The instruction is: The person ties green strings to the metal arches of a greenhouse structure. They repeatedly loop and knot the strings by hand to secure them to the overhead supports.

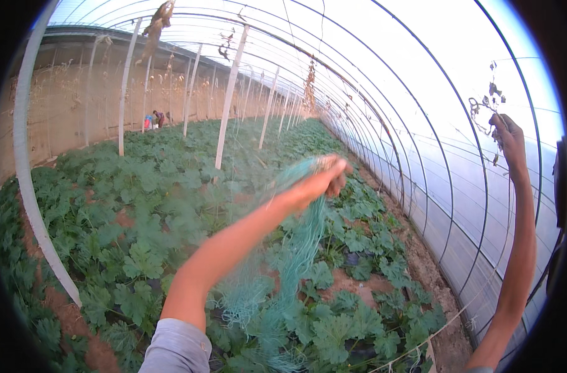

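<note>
My left hand (332,175), blurred by motion, is closed around a bundle of thin teal-green twine (295,261) in the middle of the view. The strands hang from it in a long loose skein down over the leafy plants. My right hand (508,133) is raised at the far right, its fingers pinching a dried, twisted vine (493,100) with shrivelled brown leaves, beside the greenhouse's metal hoops. Pale cord (456,317) runs below that hand and slants towards the bottom of the picture.
Broad-leaved green plants (143,261) fill the ground around brown soil. White posts (232,98) stand in rows, one close at the left (27,163). Metal hoops (444,154) carry the plastic film. Dry vines (310,86) hang overhead. Another person (159,118) bends far off near the wall.
</note>
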`<action>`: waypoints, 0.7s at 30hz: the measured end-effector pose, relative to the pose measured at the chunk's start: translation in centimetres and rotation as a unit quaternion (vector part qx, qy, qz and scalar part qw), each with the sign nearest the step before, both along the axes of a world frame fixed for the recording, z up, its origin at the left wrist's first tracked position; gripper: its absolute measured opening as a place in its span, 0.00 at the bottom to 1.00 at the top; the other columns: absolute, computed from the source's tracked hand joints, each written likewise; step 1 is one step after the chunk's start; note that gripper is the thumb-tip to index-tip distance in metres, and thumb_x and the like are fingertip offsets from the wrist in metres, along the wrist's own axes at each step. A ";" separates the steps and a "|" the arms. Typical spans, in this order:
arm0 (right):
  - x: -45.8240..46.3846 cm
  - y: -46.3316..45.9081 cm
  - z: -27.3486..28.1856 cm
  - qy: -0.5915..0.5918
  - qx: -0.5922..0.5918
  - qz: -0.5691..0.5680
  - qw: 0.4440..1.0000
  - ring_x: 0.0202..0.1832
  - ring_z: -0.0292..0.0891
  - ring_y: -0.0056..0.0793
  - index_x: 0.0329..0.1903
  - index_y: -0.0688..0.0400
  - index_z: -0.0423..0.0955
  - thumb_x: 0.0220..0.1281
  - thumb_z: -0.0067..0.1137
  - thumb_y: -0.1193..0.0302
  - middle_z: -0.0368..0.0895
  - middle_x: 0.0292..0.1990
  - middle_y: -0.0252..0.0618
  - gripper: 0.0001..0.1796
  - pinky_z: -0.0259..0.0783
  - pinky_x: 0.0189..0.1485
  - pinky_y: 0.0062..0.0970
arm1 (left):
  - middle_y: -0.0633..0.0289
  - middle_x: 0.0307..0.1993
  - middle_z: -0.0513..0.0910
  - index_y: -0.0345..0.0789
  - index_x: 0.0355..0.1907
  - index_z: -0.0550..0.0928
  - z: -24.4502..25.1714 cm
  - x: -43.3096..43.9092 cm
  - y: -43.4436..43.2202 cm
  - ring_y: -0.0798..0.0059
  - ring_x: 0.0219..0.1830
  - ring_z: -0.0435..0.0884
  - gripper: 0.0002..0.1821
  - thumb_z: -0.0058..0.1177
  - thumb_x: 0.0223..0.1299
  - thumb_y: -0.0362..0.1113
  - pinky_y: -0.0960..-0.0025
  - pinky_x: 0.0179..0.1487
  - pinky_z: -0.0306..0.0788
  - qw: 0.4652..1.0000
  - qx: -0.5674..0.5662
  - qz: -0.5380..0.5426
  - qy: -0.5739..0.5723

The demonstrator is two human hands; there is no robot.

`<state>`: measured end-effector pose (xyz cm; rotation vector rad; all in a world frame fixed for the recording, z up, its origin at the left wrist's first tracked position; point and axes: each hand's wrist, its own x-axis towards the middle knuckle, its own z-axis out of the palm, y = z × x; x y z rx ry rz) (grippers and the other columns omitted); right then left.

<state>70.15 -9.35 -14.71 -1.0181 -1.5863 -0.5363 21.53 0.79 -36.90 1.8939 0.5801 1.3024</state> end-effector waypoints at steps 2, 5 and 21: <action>0.6 0.4 -0.6 -0.001 0.032 0.010 0.999 0.26 0.51 0.14 0.48 0.62 0.85 0.82 0.56 0.52 0.65 0.23 0.25 0.23 0.50 0.30 0.24 | 0.69 0.31 0.75 0.35 0.59 0.79 -7.2 -0.2 -0.5 0.82 0.29 0.74 0.26 0.42 0.85 0.56 0.73 0.35 0.72 0.998 -0.060 -0.026 0.017; 2.4 0.3 -2.0 0.003 0.012 -0.012 1.000 0.28 0.54 0.16 0.50 0.62 0.85 0.82 0.57 0.53 0.70 0.26 0.27 0.23 0.53 0.32 0.23 | 0.71 0.29 0.72 0.35 0.56 0.81 -16.8 -0.7 -1.6 0.85 0.25 0.69 0.23 0.43 0.85 0.54 0.75 0.28 0.64 0.991 -0.130 -0.031 0.023; -2.4 9.5 -9.1 0.008 -0.036 0.105 0.994 0.29 0.64 0.19 0.44 0.65 0.84 0.79 0.57 0.61 0.73 0.26 0.28 0.18 0.62 0.32 0.27 | 0.75 0.27 0.68 0.37 0.54 0.84 -17.5 -12.9 -11.5 0.89 0.27 0.62 0.22 0.48 0.83 0.55 0.78 0.30 0.60 0.966 -0.161 0.163 -0.122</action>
